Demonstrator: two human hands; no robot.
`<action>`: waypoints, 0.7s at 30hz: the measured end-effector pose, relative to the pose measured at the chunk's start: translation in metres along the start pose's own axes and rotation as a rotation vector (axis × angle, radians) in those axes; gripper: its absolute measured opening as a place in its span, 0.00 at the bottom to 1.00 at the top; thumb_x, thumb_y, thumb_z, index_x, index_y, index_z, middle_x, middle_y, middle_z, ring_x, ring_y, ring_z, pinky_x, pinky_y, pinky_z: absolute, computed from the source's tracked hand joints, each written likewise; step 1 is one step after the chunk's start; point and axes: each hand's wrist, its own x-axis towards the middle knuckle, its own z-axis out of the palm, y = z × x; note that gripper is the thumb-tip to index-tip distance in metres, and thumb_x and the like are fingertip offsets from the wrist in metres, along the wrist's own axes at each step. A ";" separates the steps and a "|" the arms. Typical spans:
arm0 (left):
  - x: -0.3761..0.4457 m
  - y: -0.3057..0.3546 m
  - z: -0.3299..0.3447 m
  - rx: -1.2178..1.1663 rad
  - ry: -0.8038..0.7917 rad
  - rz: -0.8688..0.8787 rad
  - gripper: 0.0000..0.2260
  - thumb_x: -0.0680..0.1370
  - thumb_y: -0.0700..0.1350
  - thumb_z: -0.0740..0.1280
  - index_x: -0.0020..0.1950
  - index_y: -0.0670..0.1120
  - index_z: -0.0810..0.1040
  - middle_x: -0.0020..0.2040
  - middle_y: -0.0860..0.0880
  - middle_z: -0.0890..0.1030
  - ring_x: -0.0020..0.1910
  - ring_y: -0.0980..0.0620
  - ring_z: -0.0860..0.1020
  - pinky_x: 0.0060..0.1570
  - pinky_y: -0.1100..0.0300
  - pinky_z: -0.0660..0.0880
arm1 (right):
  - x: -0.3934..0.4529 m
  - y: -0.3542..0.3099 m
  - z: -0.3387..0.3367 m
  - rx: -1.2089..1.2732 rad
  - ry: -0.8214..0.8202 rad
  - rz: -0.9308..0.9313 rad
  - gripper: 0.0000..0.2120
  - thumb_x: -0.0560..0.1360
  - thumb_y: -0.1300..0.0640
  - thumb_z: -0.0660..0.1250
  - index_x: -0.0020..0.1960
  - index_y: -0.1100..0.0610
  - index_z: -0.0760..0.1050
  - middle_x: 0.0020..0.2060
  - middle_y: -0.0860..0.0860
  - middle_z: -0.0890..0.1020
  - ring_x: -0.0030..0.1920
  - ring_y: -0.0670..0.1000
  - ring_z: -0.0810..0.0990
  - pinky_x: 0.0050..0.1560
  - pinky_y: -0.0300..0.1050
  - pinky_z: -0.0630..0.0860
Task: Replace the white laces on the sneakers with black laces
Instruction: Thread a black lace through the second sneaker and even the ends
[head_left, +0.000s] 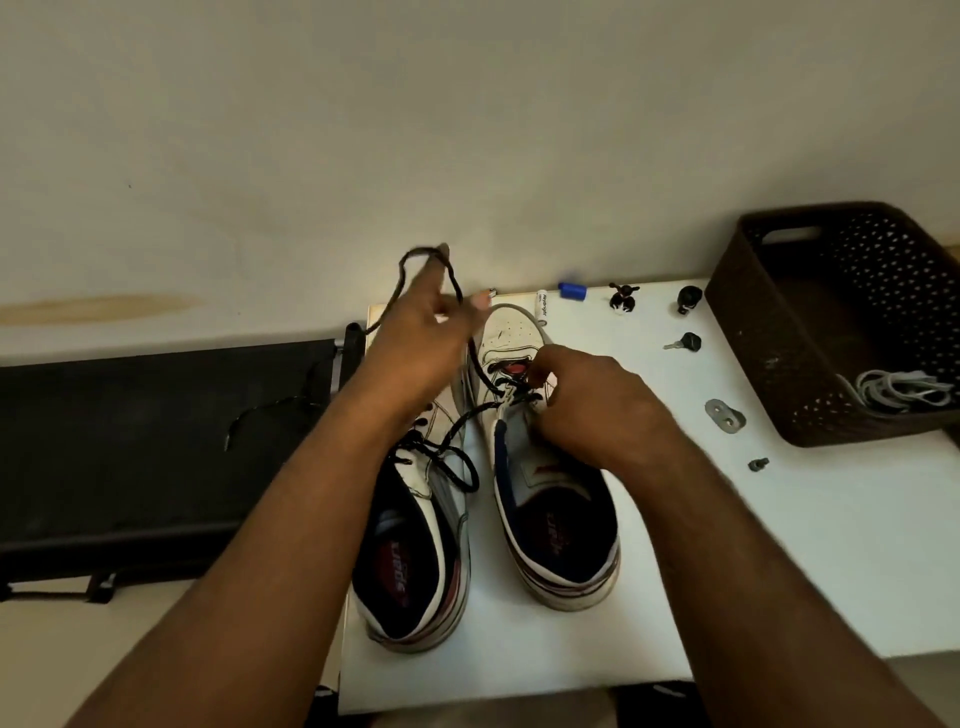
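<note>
Two hands work on one black cord shoelace. The left hand is lifted and pinches the lace, which loops above its fingers. The right hand pinches the lace at the eyelets of the right white leather sneaker. The left white sneaker sits just beside it on the white table. White laces lie in the brown plastic basket.

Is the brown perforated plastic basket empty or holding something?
Holding something: the brown perforated plastic basket has a bundle of white laces in its near corner.
</note>
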 end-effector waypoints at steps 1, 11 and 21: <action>0.000 0.005 0.001 -0.208 0.080 0.029 0.20 0.81 0.50 0.62 0.74 0.52 0.66 0.48 0.50 0.82 0.52 0.51 0.81 0.54 0.53 0.77 | 0.001 0.000 0.003 -0.011 0.051 0.012 0.18 0.73 0.57 0.67 0.62 0.49 0.74 0.56 0.51 0.79 0.54 0.54 0.78 0.51 0.43 0.73; -0.019 0.024 -0.003 0.113 -0.490 0.263 0.06 0.77 0.41 0.69 0.43 0.41 0.85 0.33 0.51 0.83 0.29 0.57 0.74 0.32 0.66 0.71 | 0.011 0.018 -0.012 0.708 0.177 -0.349 0.30 0.71 0.64 0.71 0.66 0.39 0.70 0.74 0.40 0.61 0.71 0.38 0.62 0.64 0.34 0.69; -0.013 0.017 -0.028 -0.011 -0.399 0.225 0.10 0.79 0.49 0.66 0.48 0.45 0.83 0.26 0.47 0.71 0.27 0.51 0.70 0.33 0.57 0.71 | 0.009 0.008 -0.009 1.088 -0.050 -0.540 0.30 0.74 0.72 0.66 0.70 0.50 0.67 0.62 0.51 0.79 0.63 0.47 0.76 0.58 0.42 0.76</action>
